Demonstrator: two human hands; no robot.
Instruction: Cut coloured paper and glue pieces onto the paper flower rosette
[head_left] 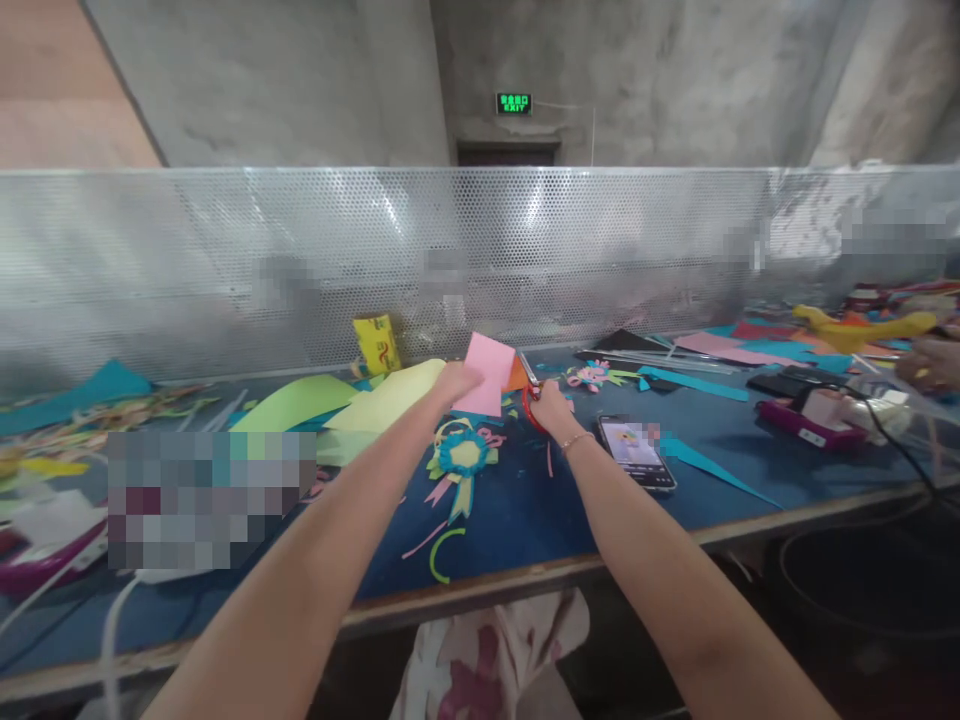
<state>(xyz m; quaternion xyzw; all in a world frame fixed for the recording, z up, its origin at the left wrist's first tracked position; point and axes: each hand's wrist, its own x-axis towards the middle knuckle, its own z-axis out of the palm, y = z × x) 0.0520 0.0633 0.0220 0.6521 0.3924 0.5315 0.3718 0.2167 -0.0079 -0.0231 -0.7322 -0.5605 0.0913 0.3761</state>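
My left hand (455, 383) pinches the lower left edge of a pink paper sheet (487, 372) and holds it up above the blue table (525, 510). My right hand (549, 408) grips red-handled scissors (530, 393), whose blades point up at the paper's right edge. An orange scrap (516, 375) shows just behind the pink sheet. Below my hands lies a paper rosette (463, 456) in blue, yellow and green.
A phone (636, 452) lies right of my right wrist. Light green sheets (352, 405) and a yellow packet (377, 343) sit to the left. Coloured paper scraps, a pink box (799, 420) and cables crowd the right. A perforated metal screen (480, 250) backs the table. Another person's hand (926, 365) is at far right.
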